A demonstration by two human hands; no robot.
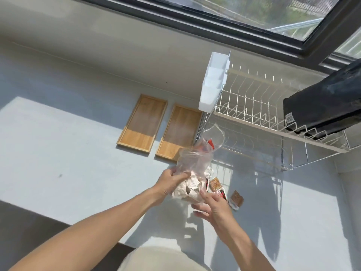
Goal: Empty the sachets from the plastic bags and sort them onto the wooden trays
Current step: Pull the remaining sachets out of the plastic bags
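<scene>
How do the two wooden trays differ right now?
The left tray lies fully in view; the right tray has its near corner covered by the plastic bag held in the left hand. The left tray sits farther from the dish rack; the right tray lies next to it. Both are empty, rectangular, part shaded.

text: none legible | sachets (215,184), black item's label (289,117): print unreadable

A cream wire dish rack (259,118) stands on the pale grey counter (58,153) at the right, with a white plastic caddy (213,83) hooked on its left end. A black item (328,106) lies across the rack's right side. Behind, a dark-framed window (254,14) lets sunlight fall across the counter.
</scene>
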